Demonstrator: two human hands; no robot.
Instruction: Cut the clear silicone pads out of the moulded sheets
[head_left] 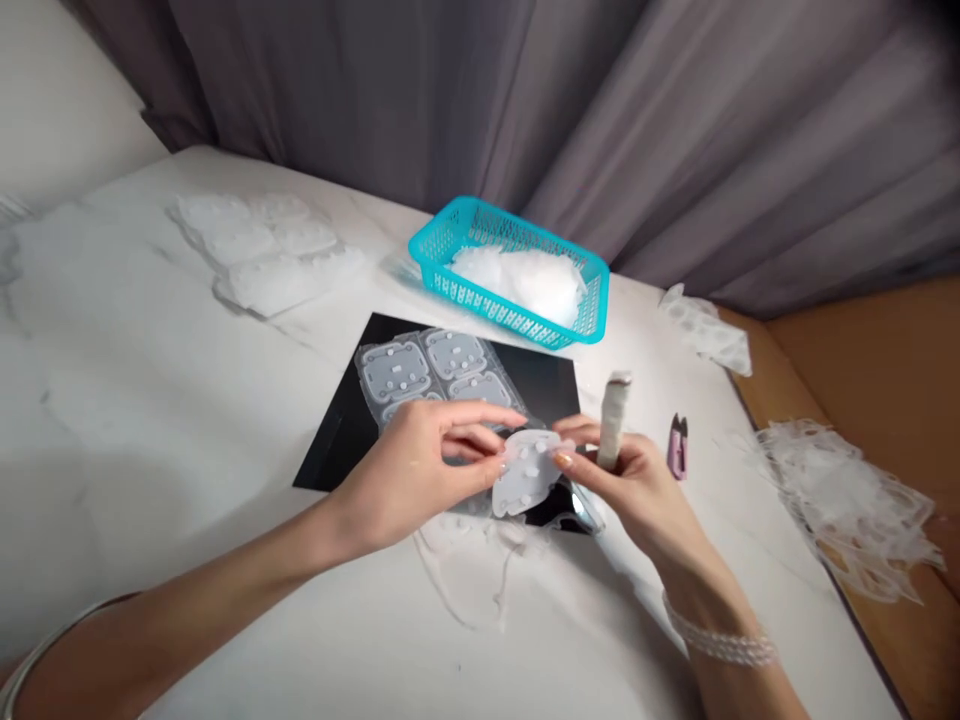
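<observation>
- Your left hand (409,480) pinched a translucent white rounded silicone pad (527,472), held over a glossy black sheet (540,380).
- Your right hand (637,490) clenched an upright white roll (613,420) and touched the pad.
- A turquoise plastic mesh basket (450,250) sat at twelve o'clock.

Here we see the left hand (409,480) and right hand (630,492) pinching a translucent silicone pad (527,472) between them, the right hand also gripping a white roll (613,420). Beneath lies a black sheet (337,450) bearing moulded pads (424,370). On the marble worktop (150,400) we note a turquoise plastic basket (495,315) of white material and purple snips (677,447).
</observation>
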